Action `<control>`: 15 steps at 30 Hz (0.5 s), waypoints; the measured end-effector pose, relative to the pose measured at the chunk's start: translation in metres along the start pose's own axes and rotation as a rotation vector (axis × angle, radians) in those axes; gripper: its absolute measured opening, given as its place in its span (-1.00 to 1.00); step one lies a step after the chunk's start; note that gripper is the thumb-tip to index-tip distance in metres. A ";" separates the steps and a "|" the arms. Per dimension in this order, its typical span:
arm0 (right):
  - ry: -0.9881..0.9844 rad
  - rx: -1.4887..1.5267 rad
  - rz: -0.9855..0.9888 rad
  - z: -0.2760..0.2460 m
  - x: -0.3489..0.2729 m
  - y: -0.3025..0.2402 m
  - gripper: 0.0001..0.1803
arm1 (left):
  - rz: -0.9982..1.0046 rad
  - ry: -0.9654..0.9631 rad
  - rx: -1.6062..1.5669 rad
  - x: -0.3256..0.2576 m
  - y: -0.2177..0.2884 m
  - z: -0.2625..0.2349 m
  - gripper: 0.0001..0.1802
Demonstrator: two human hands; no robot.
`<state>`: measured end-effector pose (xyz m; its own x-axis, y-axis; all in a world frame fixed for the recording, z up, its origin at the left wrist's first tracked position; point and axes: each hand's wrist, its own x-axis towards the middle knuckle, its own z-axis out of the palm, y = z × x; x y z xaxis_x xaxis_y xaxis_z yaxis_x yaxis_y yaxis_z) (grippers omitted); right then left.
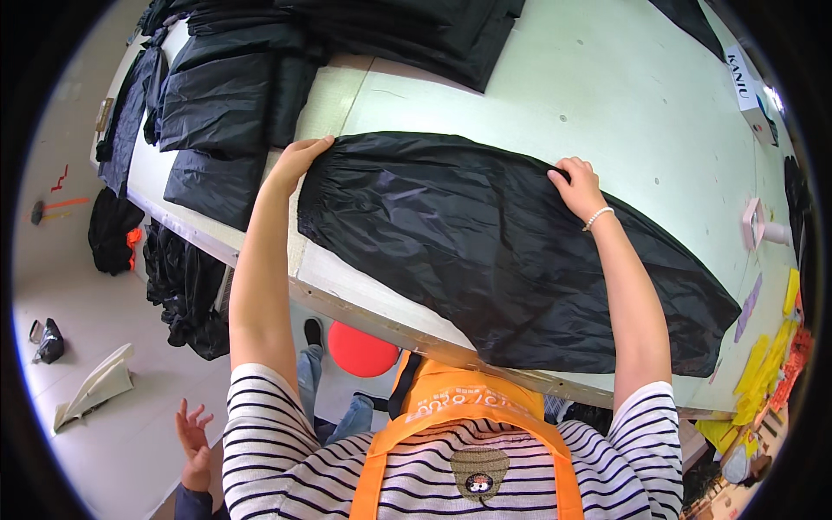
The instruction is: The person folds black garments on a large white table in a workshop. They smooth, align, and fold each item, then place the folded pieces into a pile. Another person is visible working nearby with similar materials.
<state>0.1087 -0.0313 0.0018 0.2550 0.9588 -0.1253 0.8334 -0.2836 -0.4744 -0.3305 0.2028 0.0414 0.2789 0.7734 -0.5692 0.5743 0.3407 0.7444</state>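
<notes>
With the bare left hand (305, 156) pinching its far-left corner and the bare right hand (579, 188) its far edge, the long black shiny fabric piece (433, 234) on the smooth pale surface (607, 87) should flatten best under even tension.

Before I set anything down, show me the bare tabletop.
Widest: the pale tabletop beyond the spread black cloth, between folded black stacks and the white box. Crowded: left, under those stacks; near right, around yellow strips.
</notes>
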 end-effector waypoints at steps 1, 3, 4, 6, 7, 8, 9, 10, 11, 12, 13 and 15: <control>-0.030 0.028 0.014 0.001 0.003 -0.004 -0.78 | 0.038 -0.049 -0.014 -0.002 -0.001 -0.007 -0.45; -0.104 0.283 0.143 -0.005 0.005 -0.005 -0.77 | 0.093 -0.161 -0.246 0.001 -0.010 -0.023 -0.44; -0.099 0.327 0.173 -0.006 0.004 -0.001 -0.77 | 0.094 -0.220 -0.444 -0.010 -0.005 -0.022 -0.44; -0.005 0.261 0.196 -0.003 0.002 -0.005 -0.76 | -0.053 -0.369 -0.844 -0.021 -0.012 -0.021 -0.40; 0.082 0.150 0.188 0.000 -0.001 -0.013 -0.75 | -0.120 -0.432 -0.843 -0.026 -0.017 -0.019 -0.41; 0.170 0.039 0.179 0.003 -0.006 -0.021 -0.73 | -0.186 -0.498 -0.840 -0.030 -0.021 -0.015 -0.41; 0.282 -0.152 0.079 0.010 -0.010 -0.026 -0.59 | -0.238 -0.561 -0.829 -0.031 -0.017 -0.015 -0.42; 0.362 -0.147 -0.010 0.013 -0.018 -0.043 -0.51 | -0.320 -0.423 -0.616 -0.029 -0.028 -0.013 -0.42; 0.442 -0.142 -0.099 0.015 -0.028 -0.064 -0.42 | -0.341 -0.444 -0.597 -0.026 -0.034 -0.015 -0.41; 0.356 -0.062 -0.179 0.015 -0.048 -0.090 -0.38 | -0.369 -0.466 -0.583 -0.029 -0.033 -0.013 -0.41; 0.274 0.015 -0.256 0.014 -0.073 -0.114 -0.33 | -0.394 -0.491 -0.568 -0.030 -0.033 -0.010 -0.41; -0.015 -0.069 -0.260 0.021 -0.138 -0.151 -0.29 | -0.407 -0.447 -0.584 -0.028 -0.033 -0.007 -0.42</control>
<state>-0.0627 -0.1210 0.0723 0.0214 0.9996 -0.0198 0.9013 -0.0279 -0.4322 -0.3627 0.1740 0.0353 0.4853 0.2881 -0.8255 0.2398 0.8641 0.4425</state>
